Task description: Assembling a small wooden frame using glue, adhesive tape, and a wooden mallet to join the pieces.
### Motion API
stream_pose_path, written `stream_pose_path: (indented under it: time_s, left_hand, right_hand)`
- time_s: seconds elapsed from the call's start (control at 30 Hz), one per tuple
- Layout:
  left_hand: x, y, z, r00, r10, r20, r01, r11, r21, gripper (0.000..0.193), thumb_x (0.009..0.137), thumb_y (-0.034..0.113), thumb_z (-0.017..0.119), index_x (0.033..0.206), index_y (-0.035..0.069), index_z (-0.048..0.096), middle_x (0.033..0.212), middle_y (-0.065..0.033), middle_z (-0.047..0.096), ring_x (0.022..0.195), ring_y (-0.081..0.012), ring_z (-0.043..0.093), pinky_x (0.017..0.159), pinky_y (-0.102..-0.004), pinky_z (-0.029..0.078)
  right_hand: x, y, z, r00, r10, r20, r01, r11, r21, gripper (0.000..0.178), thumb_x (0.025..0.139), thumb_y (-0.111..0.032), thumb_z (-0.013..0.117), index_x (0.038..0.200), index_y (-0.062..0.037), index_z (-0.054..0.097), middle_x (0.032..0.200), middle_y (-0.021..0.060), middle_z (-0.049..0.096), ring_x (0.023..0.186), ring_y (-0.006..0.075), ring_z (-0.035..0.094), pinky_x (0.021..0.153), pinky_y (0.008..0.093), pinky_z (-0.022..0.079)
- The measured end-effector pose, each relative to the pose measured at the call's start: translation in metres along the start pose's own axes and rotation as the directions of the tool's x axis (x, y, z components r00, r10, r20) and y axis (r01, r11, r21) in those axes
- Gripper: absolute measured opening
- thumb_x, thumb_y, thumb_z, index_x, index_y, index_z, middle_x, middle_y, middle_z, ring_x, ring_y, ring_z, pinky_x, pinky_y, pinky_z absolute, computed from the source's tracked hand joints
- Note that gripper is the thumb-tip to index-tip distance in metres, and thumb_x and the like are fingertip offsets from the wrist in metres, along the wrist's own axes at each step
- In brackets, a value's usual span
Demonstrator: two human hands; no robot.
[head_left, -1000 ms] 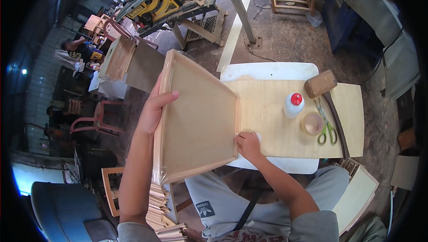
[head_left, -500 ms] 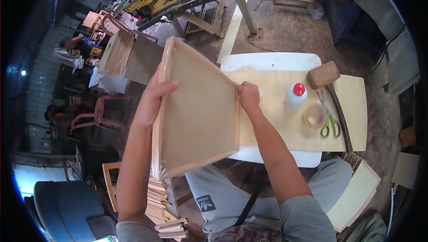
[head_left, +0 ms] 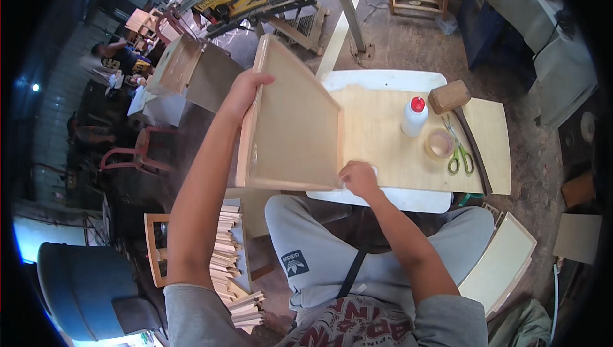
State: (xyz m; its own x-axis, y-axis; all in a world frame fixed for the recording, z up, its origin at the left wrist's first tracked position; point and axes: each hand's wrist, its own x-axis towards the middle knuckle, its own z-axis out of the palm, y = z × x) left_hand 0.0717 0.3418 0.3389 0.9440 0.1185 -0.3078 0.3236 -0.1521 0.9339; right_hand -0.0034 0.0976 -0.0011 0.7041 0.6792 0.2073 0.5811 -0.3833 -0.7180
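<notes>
A shallow wooden frame with a flat tan panel [head_left: 290, 123] set inside it stands tilted on its right edge on the work board. My left hand [head_left: 246, 94] grips its raised left rail near the far corner, thumb over the front. Down at the near right corner, my right hand [head_left: 359, 177] is closed, fingertips pressed to the frame's lower rail. A bit of something white shows beside that hand; most of it is hidden. To the right on the board stand a white bottle with a red cap [head_left: 415, 117], a roll of tape [head_left: 439, 144] and green-handled scissors [head_left: 461, 158].
A wooden mallet [head_left: 449, 97] lies at the right of the plywood board [head_left: 383, 107], over a white table [head_left: 415, 201]. Thin wood strips [head_left: 227, 245] are stacked at lower left, a panel [head_left: 501, 261] at lower right. Another person [head_left: 118, 59] is far left.
My right hand has moved along the frame's right edge toward me, to the near corner. My left hand now sits closer to the far corner. The view has shifted a little.
</notes>
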Motion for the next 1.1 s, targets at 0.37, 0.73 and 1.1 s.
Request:
stream_pose_path:
  time_s: [0.37, 0.73, 1.1]
  left_hand:
    - [-0.13, -0.162, 0.049, 0.691, 0.613, -0.383, -0.624, 0.774, 0.111, 0.059, 0.091, 0.021, 0.068, 0.137, -0.009, 0.047, 0.128, -0.0171, 0.06, 0.115, -0.0226, 0.06, 0.102, -0.0355, 0.046]
    - [-0.157, -0.301, 0.117, 0.824, 0.291, -0.487, -0.363, 0.93, -0.057, 0.024, 0.1, 0.012, 0.065, 0.115, -0.007, 0.062, 0.104, -0.008, 0.068, 0.096, -0.0141, 0.062, 0.084, -0.0301, 0.049]
    - [-0.161, -0.305, 0.102, 0.954, 0.129, -0.272, -0.131, 0.991, 0.01, 0.028, 0.097, 0.024, 0.073, 0.104, -0.003, 0.072, 0.098, -0.0033, 0.073, 0.089, -0.0136, 0.066, 0.079, -0.0314, 0.051]
  right_hand:
    - [-0.041, 0.015, -0.073, 0.669, 0.687, -0.285, -0.47, 0.687, 0.553, 0.019, 0.083, -0.014, 0.074, 0.099, -0.0038, 0.078, 0.091, 0.0127, 0.075, 0.082, 0.0226, 0.073, 0.075, 0.0335, 0.056]
    - [-0.033, -0.02, -0.031, 0.839, 0.402, -0.366, -0.332, 0.912, 0.24, 0.015, 0.083, -0.011, 0.068, 0.095, -0.0077, 0.076, 0.094, 0.0137, 0.071, 0.091, 0.0347, 0.068, 0.083, 0.0441, 0.054]
    - [-0.04, -0.051, 0.011, 0.945, 0.219, -0.241, -0.212, 0.976, 0.055, 0.014, 0.077, -0.008, 0.071, 0.09, -0.0065, 0.075, 0.086, 0.014, 0.068, 0.088, 0.0362, 0.067, 0.079, 0.0471, 0.053]
